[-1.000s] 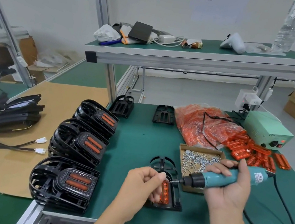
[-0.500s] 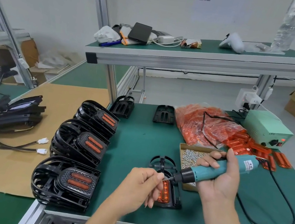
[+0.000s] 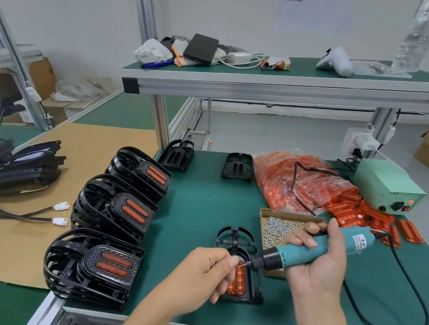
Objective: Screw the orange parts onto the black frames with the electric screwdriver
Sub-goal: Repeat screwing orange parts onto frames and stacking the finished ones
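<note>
The right hand (image 3: 317, 260) grips the teal electric screwdriver (image 3: 306, 251), its long axis slanting down-left to the orange part (image 3: 238, 281) in the black frame (image 3: 239, 263) on the table (image 3: 198, 216), where the left hand (image 3: 200, 276) pinches something small.

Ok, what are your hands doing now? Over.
Right hand holds electric screwdriver, tip at orange part on black frame. Left hand pinches near the tip, probably a screw. Nothing in the way.
</note>
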### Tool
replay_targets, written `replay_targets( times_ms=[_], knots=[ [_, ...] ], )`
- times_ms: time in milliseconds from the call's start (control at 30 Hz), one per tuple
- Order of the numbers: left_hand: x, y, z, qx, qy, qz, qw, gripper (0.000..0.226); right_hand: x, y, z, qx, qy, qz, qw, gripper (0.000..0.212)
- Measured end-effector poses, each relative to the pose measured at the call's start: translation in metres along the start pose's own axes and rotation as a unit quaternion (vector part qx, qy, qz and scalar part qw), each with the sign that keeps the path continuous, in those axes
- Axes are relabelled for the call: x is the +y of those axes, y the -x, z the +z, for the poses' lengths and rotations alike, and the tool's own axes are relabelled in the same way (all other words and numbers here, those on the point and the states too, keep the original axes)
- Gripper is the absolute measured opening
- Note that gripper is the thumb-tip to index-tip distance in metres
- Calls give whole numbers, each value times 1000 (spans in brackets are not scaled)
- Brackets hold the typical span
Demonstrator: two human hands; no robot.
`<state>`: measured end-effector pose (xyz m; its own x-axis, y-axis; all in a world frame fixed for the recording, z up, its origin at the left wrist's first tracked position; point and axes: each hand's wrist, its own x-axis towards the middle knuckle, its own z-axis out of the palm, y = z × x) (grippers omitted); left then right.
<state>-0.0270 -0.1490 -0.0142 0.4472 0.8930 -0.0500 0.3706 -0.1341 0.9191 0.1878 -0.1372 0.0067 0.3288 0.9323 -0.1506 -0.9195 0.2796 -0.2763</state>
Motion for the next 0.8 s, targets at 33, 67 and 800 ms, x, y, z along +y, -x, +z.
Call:
replay_targets(
  times_ms=[33,67,800],
  knots=[
    [-2,0,0,0,-5,-1,1000,42,0,0,0,-1,4,-2,1000,22],
    [-3,-1,-1,-1,-8,-3,1000,43,0,1,-1,-2,8,-3,1000,23],
    [-6,-3,1,2,8,-18,1000,42,-1,0,-4,2,13,-14,1000,23]
  ],
)
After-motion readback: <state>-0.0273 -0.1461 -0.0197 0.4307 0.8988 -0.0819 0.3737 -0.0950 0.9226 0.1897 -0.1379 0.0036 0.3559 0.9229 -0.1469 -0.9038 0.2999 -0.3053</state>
